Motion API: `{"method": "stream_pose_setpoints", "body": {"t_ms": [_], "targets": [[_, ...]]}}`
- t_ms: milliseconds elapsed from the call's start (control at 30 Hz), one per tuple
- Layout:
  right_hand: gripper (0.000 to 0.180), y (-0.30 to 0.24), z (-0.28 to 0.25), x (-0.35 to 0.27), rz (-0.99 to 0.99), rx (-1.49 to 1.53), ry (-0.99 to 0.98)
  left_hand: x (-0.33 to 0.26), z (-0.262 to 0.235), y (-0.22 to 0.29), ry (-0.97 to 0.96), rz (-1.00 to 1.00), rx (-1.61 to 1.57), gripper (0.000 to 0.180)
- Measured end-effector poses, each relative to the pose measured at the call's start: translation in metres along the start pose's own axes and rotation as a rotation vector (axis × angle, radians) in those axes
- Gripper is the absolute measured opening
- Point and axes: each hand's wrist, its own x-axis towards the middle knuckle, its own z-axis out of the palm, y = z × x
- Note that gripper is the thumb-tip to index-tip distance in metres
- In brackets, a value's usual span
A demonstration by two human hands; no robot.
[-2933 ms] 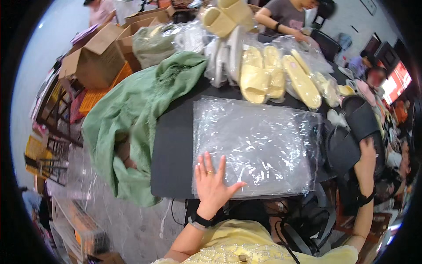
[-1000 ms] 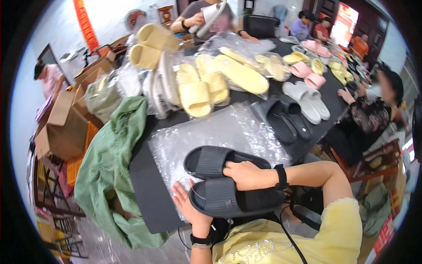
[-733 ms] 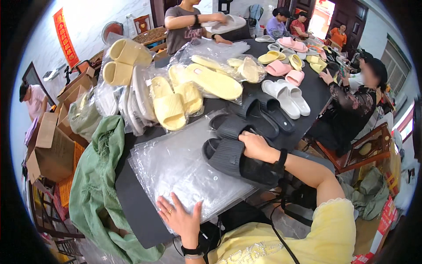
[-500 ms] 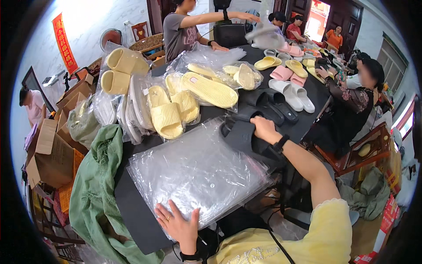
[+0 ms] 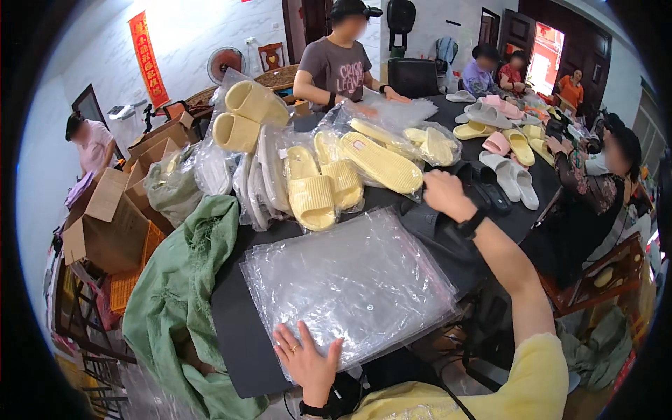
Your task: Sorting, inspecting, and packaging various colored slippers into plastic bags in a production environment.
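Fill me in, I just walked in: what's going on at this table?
A person presses the left hand flat on a stack of clear plastic bags at the near edge of the dark table. The right hand reaches out to black slippers beside bagged yellow slippers. Other people work around the table.

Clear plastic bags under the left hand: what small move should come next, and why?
Probably lift the top bag's edge. The left hand lies flat on the stack of clear plastic bags, while the right hand reaches toward the dark slippers, so a bag likely needs opening.
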Motion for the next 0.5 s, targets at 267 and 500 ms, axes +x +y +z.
{"method": "stream_pose_setpoints", "body": {"t_ms": [267, 500], "targets": [[0.073, -0.042, 0.088, 0.049, 0.171, -0.101, 0.12, -0.001, -0.002, -0.005, 0.05, -0.006, -0.006, 0.081], [0.027, -0.006, 0.03, 0.049, 0.172, 0.322, 0.413, -0.002, -0.002, -0.005, 0.085, 0.005, -0.029, 0.078]]}}
